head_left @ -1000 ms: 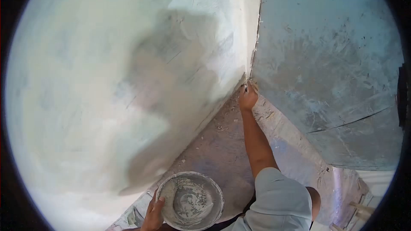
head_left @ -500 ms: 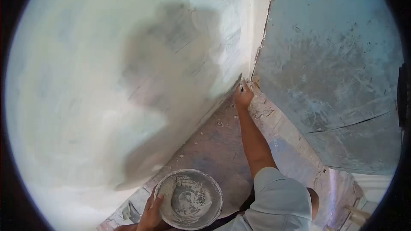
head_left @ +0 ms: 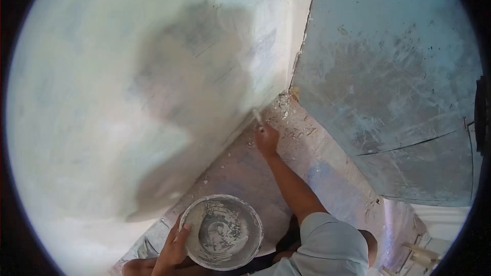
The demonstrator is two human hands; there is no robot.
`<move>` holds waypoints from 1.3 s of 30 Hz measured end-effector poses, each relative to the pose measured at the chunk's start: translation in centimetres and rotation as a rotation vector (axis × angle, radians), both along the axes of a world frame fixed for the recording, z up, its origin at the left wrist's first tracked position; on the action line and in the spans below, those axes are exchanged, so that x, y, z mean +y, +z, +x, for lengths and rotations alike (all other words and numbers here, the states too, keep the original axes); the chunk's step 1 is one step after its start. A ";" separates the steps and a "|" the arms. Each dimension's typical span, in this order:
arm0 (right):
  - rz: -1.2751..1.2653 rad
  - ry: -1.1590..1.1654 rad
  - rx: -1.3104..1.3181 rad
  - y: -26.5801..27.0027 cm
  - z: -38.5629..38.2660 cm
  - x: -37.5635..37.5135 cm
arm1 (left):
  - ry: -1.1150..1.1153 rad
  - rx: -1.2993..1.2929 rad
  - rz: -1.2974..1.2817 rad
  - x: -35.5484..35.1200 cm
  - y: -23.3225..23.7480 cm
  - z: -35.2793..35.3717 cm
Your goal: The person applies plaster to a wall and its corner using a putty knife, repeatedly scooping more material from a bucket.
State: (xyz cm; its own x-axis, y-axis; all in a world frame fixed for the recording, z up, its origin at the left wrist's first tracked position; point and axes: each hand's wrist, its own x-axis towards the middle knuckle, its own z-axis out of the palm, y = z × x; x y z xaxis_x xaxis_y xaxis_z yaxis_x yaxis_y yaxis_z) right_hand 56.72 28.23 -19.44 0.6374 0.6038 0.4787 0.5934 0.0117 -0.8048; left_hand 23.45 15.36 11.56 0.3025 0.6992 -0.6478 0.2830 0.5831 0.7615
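Okay, right hand (head_left: 267, 141) is closed round the handle of a small flat scraper (head_left: 258, 118), with the blade tip pointing up-left and meeting the pale wall (head_left: 128, 97) just above its joint with the floor (head_left: 255, 174), a little left of the corner. Scraper reads as light and stiff, probably some spring in the thin blade; the handle is the only sensible grip, and the blade looks pale, maybe paste-coated, so likely slick there. Arm is stretched forward nearly straight, wrist low by the floor, light sleeve (head_left: 332, 240) at the shoulder. Left hand (head_left: 174, 248) is clamped on the near-left rim of a round metal bowl (head_left: 221, 198), thumb over the lip, fingers underneath and hidden. Bowl sits low by the person's body, well apart from the scraper; can't tell if it's resting or carried. It's rigid, smeared with grey-white residue and holds little, so I'd judge it light; a one-handed rim grip could let it tip, though the caked lip should give friction. Grey-blue wall (head_left: 388, 71) on the right, crumbs of debris (head_left: 294, 128) near the corner
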 end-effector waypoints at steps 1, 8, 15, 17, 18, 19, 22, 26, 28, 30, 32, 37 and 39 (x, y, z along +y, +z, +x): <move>0.008 -0.004 0.000 -0.7 1.4 0.6 | -0.032 -0.011 0.035 0.1 0.0 -0.1; 0.004 -0.426 -0.001 -2.6 12.1 5.6 | -0.056 0.019 0.024 0.4 0.8 0.7; -0.068 -0.362 0.154 -1.6 10.1 6.7 | 0.009 0.047 0.000 -0.5 1.3 1.3; -0.027 -0.364 0.122 -3.6 9.9 7.1 | 0.023 0.048 -0.009 -0.5 1.1 1.2; -0.073 -0.362 0.095 -4.9 9.9 7.3 | 0.028 0.044 -0.012 -0.3 1.0 1.1; -0.114 -0.360 0.063 -3.4 9.4 7.1 | 0.037 0.037 -0.018 -0.3 0.7 0.9; -0.032 -0.275 0.188 -2.5 5.8 6.3 | 0.074 0.013 -0.025 -0.5 0.1 0.7; -0.049 -0.173 0.134 -3.3 0.1 4.2 | 0.051 0.060 -0.055 -0.6 -0.2 0.0; -0.036 -0.138 0.117 -3.6 -2.7 2.4 | 0.046 0.113 -0.063 -0.9 -1.8 -1.5; -0.096 0.004 0.052 -3.3 -4.7 -0.1 | 0.041 0.051 -0.062 -0.7 -1.4 -1.2; -0.133 0.048 0.101 -3.9 -4.0 -1.9 | 0.058 0.018 -0.073 -0.8 -1.2 -1.0; -0.219 -0.271 0.053 -4.3 5.1 1.1 | -0.031 0.037 -0.009 -0.2 -0.1 -0.5; -0.050 -0.305 0.122 -1.8 7.9 3.3 | -0.018 0.047 -0.028 -0.2 -0.2 -0.5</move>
State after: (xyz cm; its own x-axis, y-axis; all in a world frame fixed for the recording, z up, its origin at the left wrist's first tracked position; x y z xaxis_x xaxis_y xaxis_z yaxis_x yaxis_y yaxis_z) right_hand 64.62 31.58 -21.23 0.8435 0.3970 0.3619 0.4623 -0.1934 -0.8654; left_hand 22.97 15.14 11.35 0.2835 0.6755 -0.6807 0.3283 0.5985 0.7308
